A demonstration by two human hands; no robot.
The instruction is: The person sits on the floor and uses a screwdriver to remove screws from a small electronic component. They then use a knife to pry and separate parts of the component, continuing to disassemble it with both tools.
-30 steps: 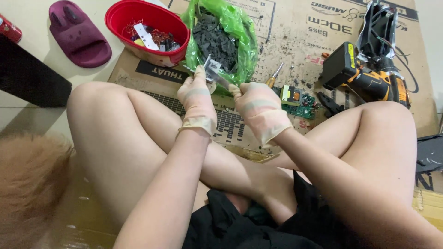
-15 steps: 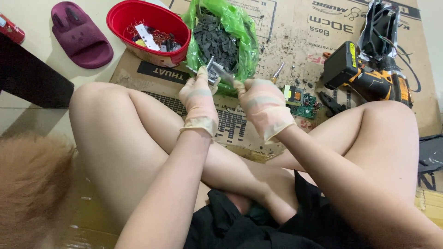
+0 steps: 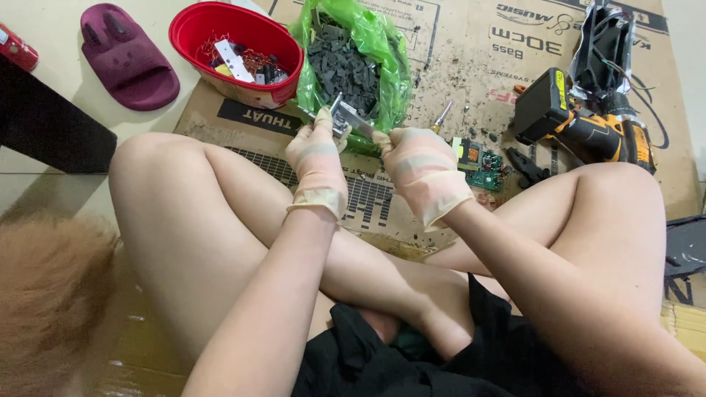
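gloves (image 3: 318, 165): thin matt latex
part (image 3: 340, 117): bare shiny metal
bag (image 3: 390, 51), behind part: glossy plastic
bowl (image 3: 193, 26), left of bag: smooth plastic
floor sheet (image 3: 471, 66): matt cardboard

Flattened printed cardboard (image 3: 471, 44) covers the pale floor (image 3: 44, 103) and carries 1 red bowl (image 3: 193, 29), 1 green bag (image 3: 382, 44) of dark pieces, 1 green circuit board (image 3: 482, 165) and 1 yellow-black drill (image 3: 581, 125). 1 maroon slipper (image 3: 129, 59) lies on bare floor.
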